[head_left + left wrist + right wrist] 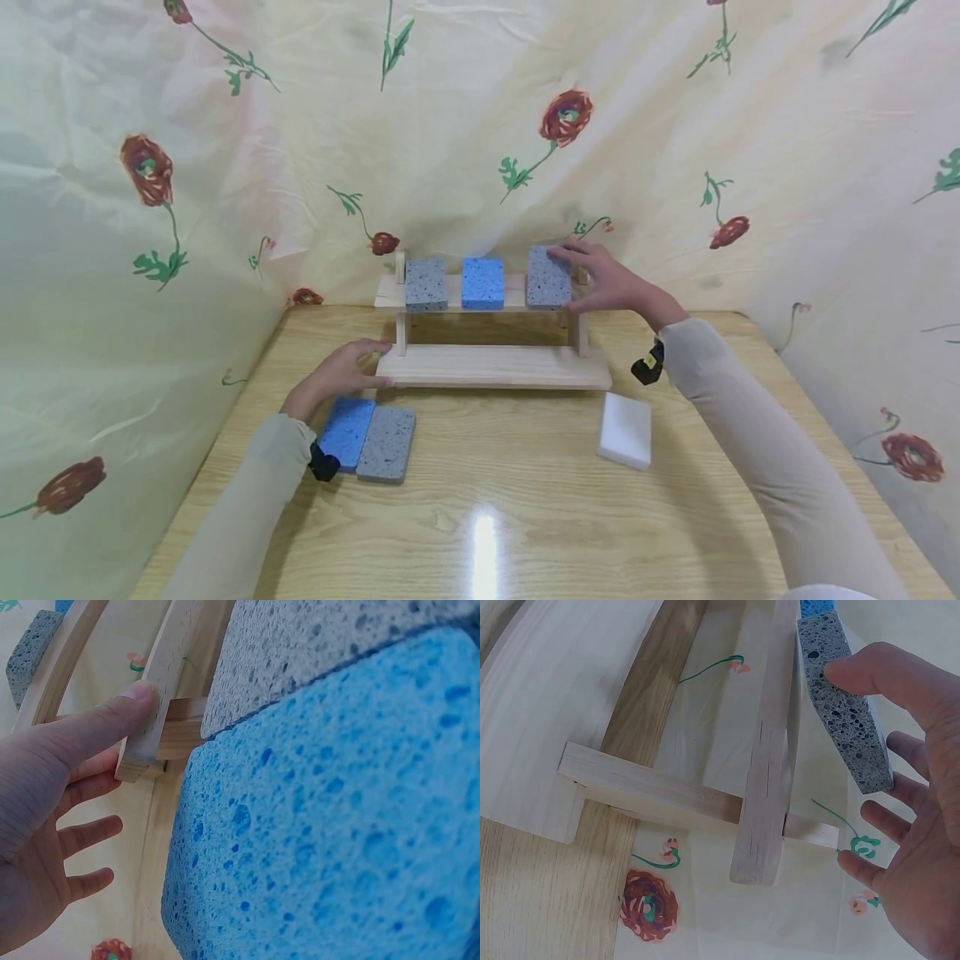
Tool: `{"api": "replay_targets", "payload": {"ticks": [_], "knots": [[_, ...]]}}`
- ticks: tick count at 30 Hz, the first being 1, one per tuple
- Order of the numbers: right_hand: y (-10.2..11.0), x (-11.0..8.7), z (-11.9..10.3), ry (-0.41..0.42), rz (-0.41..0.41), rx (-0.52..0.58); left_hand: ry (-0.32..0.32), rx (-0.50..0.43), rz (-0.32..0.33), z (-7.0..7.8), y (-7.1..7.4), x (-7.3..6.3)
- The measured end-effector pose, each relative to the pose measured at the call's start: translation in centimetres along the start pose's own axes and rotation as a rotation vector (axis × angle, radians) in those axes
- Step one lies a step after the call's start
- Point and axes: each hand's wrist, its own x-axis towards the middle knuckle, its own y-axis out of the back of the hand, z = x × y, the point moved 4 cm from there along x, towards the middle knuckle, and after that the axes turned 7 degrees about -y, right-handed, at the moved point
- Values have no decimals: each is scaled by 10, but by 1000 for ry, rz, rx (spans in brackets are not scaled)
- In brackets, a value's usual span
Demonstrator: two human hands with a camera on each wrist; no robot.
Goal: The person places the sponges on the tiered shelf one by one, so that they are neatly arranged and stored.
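A two-tier wooden shelf (495, 367) stands at the back of the table. My left hand (341, 375) pinches the left end of its lower board, thumb on the front edge and index finger behind; the other fingers are spread. On the upper tier are a grey sponge (426, 284) at the left, a blue sponge (482, 283) in the middle and another grey sponge (547, 277) at the right. My right hand (611, 279) holds that right grey sponge, with the thumb at its near edge (840, 705) and fingers along its far side.
On the table at the left, a blue sponge (348, 433) and a grey sponge (387, 444) lie side by side below my left hand. A white sponge-like block (626, 430) lies at the right, in front of the shelf. Flowered cloth (465, 150) hangs behind and at both sides.
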Motion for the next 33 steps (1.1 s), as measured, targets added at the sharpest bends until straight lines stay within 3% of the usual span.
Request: {"api": "replay_targets", "payload": {"ticks": [33], "knots": [[-7, 7, 2, -50, -49, -50, -7, 1, 10, -1, -1, 0]]}}
